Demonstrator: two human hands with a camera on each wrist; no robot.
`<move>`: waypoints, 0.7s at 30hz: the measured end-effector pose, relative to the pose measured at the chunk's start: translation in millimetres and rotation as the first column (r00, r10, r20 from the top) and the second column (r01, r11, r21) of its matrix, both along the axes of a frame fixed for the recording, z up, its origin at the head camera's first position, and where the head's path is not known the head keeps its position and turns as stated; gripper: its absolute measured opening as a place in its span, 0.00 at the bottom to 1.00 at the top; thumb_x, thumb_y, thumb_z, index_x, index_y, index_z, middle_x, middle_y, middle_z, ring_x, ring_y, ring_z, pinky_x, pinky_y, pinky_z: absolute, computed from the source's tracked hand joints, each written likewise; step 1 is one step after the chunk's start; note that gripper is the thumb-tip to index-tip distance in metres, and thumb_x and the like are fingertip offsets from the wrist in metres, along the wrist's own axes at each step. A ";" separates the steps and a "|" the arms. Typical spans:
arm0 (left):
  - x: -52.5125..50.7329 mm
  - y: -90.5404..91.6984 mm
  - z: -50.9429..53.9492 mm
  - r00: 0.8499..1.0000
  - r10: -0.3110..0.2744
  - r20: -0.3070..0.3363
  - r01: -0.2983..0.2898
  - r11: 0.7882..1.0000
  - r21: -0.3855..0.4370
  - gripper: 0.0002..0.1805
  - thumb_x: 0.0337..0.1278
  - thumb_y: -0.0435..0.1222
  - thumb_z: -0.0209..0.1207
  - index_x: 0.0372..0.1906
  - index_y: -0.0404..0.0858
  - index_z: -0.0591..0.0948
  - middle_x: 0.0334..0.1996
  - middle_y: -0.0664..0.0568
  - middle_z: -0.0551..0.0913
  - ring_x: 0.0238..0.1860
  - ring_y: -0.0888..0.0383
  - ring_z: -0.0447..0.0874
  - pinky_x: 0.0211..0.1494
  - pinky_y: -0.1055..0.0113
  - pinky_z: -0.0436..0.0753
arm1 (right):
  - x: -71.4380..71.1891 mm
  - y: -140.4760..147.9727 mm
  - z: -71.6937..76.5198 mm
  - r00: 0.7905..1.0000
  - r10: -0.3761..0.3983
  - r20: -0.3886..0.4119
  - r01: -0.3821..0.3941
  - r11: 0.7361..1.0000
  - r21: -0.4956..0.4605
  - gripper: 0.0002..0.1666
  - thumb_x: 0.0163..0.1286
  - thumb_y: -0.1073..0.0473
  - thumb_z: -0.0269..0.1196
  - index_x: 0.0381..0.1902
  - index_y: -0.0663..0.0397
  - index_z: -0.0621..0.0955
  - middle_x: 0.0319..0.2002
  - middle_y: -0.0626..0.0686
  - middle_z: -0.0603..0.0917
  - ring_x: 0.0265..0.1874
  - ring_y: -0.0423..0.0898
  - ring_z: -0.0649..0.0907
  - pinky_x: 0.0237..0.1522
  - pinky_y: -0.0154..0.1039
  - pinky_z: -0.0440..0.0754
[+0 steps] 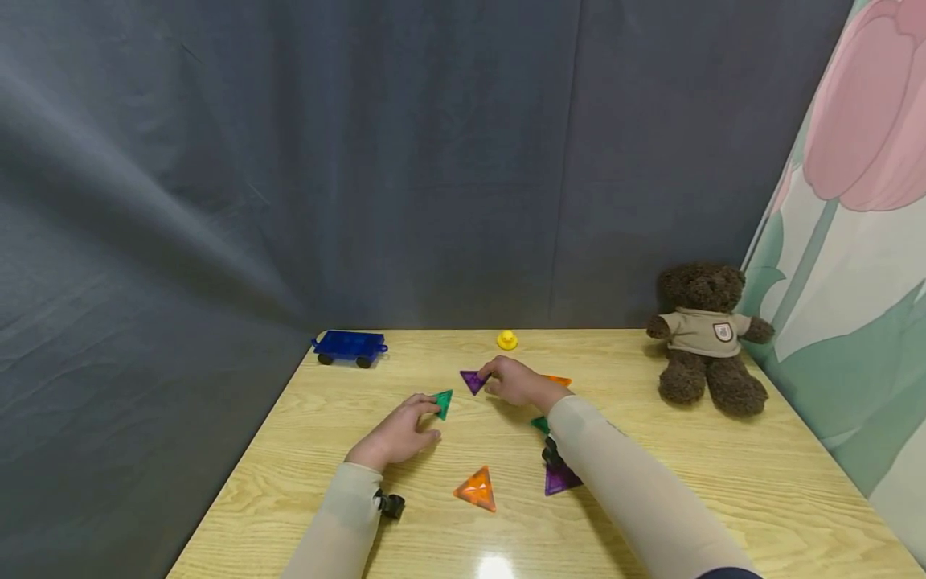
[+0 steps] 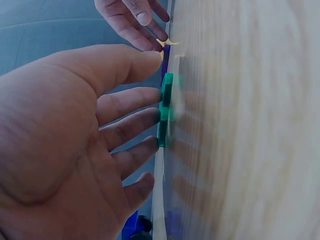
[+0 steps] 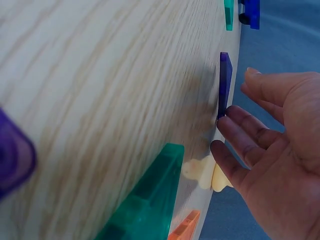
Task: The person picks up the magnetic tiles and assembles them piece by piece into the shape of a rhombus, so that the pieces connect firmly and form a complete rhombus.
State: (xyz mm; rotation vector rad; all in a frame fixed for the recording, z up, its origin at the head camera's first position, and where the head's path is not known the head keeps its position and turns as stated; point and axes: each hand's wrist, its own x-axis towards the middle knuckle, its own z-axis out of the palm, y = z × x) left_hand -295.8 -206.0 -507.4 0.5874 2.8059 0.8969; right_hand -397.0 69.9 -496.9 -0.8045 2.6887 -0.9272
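"Where does the head view look from?"
"Above the near side of the table (image 1: pixel 289 474), forward and down to the far edge."
"And the wrist views?"
"Low and close, turned sideways, both facing the far edge; the left hand (image 2: pixel 70 145) looms large in one, the right hand (image 3: pixel 290 155) in the other."
"What do all three share?"
"The purple tile (image 3: pixel 225 85) and the cart (image 1: pixel 350 346)."

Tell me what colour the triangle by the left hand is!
Green. That triangle shows best in the head view.
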 end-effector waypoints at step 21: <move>1.7 -5.4 3.1 0.992 0.106 -0.070 -0.109 0.993 -0.053 0.24 0.71 0.34 0.64 0.69 0.38 0.81 0.69 0.47 0.73 0.70 0.41 0.67 0.70 0.43 0.74 | 8.2 -3.7 1.5 0.999 0.018 -0.049 -0.014 0.997 0.082 0.17 0.73 0.63 0.69 0.58 0.60 0.86 0.59 0.55 0.81 0.62 0.55 0.80 0.68 0.52 0.76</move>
